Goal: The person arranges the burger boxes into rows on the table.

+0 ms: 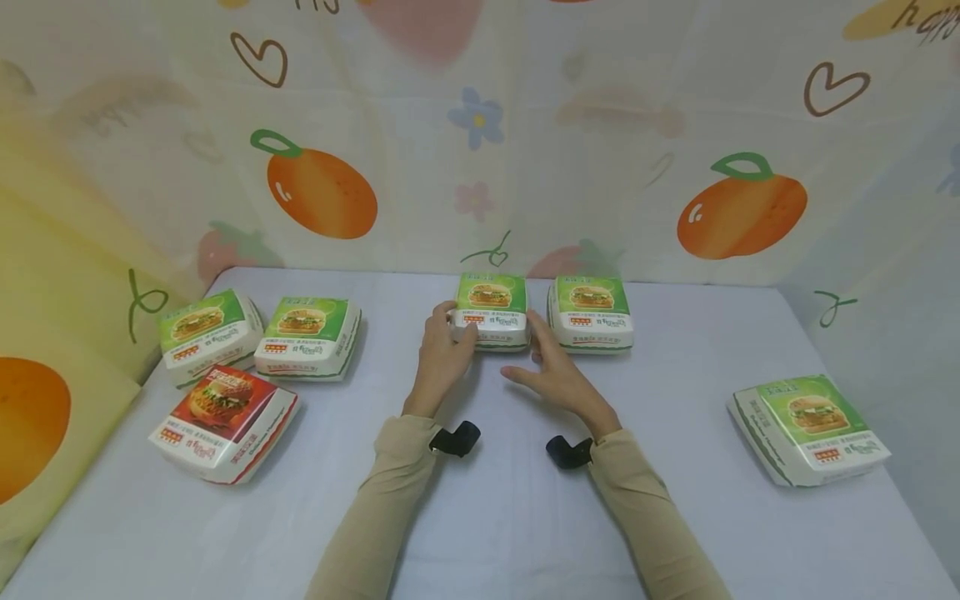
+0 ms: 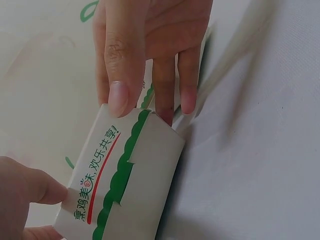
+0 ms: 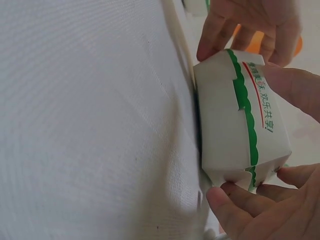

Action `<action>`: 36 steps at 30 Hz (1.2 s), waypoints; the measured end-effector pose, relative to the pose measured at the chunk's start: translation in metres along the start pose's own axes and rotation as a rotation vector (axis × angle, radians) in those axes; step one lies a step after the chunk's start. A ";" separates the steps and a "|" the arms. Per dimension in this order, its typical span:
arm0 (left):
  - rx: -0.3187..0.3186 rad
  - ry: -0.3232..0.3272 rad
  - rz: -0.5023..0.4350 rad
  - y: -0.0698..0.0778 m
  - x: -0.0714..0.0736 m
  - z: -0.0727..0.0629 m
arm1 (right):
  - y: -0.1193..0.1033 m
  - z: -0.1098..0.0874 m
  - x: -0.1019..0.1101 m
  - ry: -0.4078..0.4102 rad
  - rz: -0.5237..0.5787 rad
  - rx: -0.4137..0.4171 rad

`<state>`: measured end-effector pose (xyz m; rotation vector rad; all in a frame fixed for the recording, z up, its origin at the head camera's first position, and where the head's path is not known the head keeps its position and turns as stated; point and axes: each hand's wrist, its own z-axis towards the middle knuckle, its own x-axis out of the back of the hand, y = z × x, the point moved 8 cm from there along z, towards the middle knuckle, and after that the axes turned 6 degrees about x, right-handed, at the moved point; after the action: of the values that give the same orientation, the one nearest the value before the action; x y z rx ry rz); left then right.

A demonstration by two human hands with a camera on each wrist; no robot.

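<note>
A green-and-white burger box [image 1: 491, 321] sits at the back middle of the table, between the two hands. My left hand [image 1: 442, 358] grips its left end, fingers along the side and thumb at the front corner. My right hand [image 1: 562, 379] has its fingers against the right end, with the thumb spread away in front. In the left wrist view, the box's front face [image 2: 115, 170] shows a green scalloped band and printed lettering. In the right wrist view, fingertips touch the end of the box [image 3: 225, 125].
Another green burger box [image 1: 591, 315] stands just right of the held one. At left are two more green boxes [image 1: 212, 333] [image 1: 307, 340] and a red burger box [image 1: 225, 425]. One green box [image 1: 810, 429] lies at the far right. A patterned curtain [image 1: 570, 167] hangs behind the table.
</note>
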<state>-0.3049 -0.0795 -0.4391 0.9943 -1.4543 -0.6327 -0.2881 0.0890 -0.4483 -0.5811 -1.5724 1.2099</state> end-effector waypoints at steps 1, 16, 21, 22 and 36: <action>0.000 0.002 0.001 0.000 0.000 0.000 | 0.000 0.000 0.000 0.001 -0.002 0.001; 0.000 0.013 0.012 0.000 0.002 -0.001 | -0.006 -0.003 0.002 -0.020 -0.032 0.019; 0.003 0.021 0.022 0.002 0.004 -0.001 | -0.011 -0.007 0.007 -0.044 -0.064 0.006; 0.005 0.022 0.022 0.002 0.004 -0.001 | -0.012 -0.009 0.008 -0.046 -0.071 0.001; 0.005 0.000 0.015 -0.001 0.000 0.001 | -0.022 -0.013 0.015 -0.072 -0.047 0.021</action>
<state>-0.3051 -0.0807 -0.4401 0.9866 -1.4631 -0.6181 -0.2770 0.0986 -0.4229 -0.4896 -1.6234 1.2223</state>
